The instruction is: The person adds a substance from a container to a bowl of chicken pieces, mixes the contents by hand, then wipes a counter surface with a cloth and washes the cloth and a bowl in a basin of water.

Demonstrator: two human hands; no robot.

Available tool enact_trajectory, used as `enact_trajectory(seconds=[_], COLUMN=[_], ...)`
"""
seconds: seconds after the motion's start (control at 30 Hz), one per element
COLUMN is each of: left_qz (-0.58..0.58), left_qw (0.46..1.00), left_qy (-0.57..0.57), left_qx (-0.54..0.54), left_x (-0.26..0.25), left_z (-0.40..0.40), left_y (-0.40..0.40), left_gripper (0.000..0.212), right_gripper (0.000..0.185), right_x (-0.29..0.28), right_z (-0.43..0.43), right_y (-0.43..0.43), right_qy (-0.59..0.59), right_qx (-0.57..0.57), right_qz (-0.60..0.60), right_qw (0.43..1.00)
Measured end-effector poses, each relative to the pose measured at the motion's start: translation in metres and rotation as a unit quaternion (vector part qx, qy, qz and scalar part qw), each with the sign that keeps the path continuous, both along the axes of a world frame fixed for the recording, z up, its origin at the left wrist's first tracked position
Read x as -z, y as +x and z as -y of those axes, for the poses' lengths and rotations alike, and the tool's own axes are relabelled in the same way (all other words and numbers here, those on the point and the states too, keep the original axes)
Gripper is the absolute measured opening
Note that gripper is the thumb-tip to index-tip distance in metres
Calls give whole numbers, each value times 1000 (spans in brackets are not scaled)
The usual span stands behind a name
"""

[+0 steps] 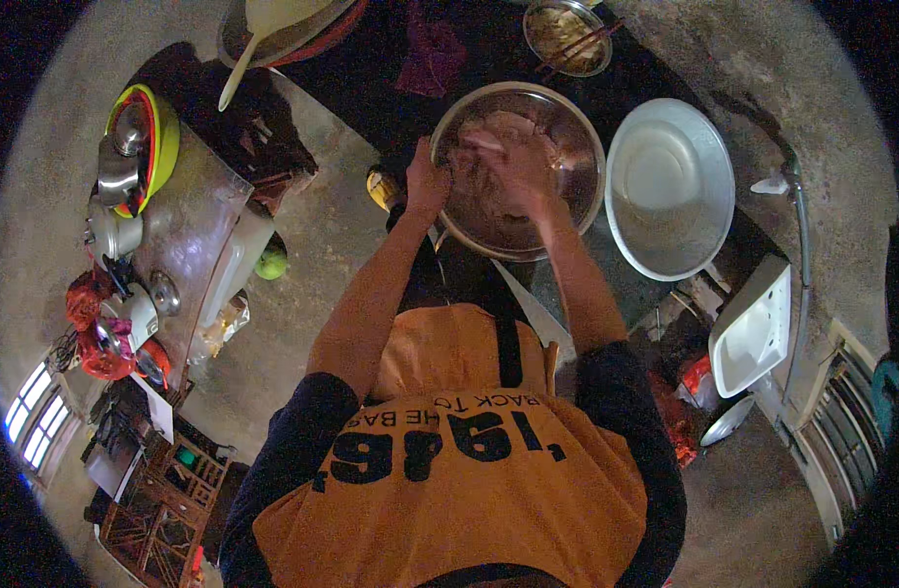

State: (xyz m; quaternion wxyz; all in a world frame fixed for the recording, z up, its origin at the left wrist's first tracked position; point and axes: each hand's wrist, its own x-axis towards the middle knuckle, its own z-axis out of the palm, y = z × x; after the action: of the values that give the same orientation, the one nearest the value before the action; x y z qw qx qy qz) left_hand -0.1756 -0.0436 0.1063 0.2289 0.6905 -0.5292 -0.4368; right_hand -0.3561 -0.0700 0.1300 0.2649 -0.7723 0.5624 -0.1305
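Note:
A large round metal basin (493,246) lies in front of me on a dark surface. My left hand (426,178) grips its left rim. Down inside the basin, my right hand (521,167) touches soft, pinkish, wet-looking contents (479,192), perhaps raw meat. Blur and dim light hide whether its fingers are closed on any of this. Just right of the basin stands a wide pale metal washbasin (662,242). Beyond the rim, at the upper right, is a smaller metal bowl (559,29) of pale food pieces with chopsticks (583,45) across it.
A large pan (236,37) with a pale ladle (236,77) is at the upper left. Purple cloth (431,59) lies beyond the basin. Pots and a yellow-green basin (171,140) crowd the left table (199,191). A white sink (750,331) and pipe (804,242) stand right.

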Motion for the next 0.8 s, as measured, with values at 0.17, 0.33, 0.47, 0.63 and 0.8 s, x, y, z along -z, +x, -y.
enact_trajectory(seconds=[0.17, 0.33, 0.47, 0.63, 0.8], left_qz=[-21, 48, -11, 15, -53], left_qw=[989, 984, 993, 983, 984], left_qy=[-148, -173, -112, -177, -170], left_qx=[-17, -9, -40, -44, -30], left_x=[13, -8, -19, -11, -16], left_z=[1, 0, -3, -7, 0], left_y=[-6, -13, -7, -4, -17], left_gripper=[40, 39, 40, 39, 31], right_gripper=[52, 52, 52, 54, 56], right_x=[31, 42, 4, -6, 66], right_z=[11, 14, -14, -49, -13], right_y=[40, 13, -20, -33, -48], right_qy=[-45, 59, 272, -95, -147], right_qx=[139, 52, 55, 61, -29], right_qz=[-248, -249, 97, -209, -349], right_qw=[958, 965, 956, 971, 925])
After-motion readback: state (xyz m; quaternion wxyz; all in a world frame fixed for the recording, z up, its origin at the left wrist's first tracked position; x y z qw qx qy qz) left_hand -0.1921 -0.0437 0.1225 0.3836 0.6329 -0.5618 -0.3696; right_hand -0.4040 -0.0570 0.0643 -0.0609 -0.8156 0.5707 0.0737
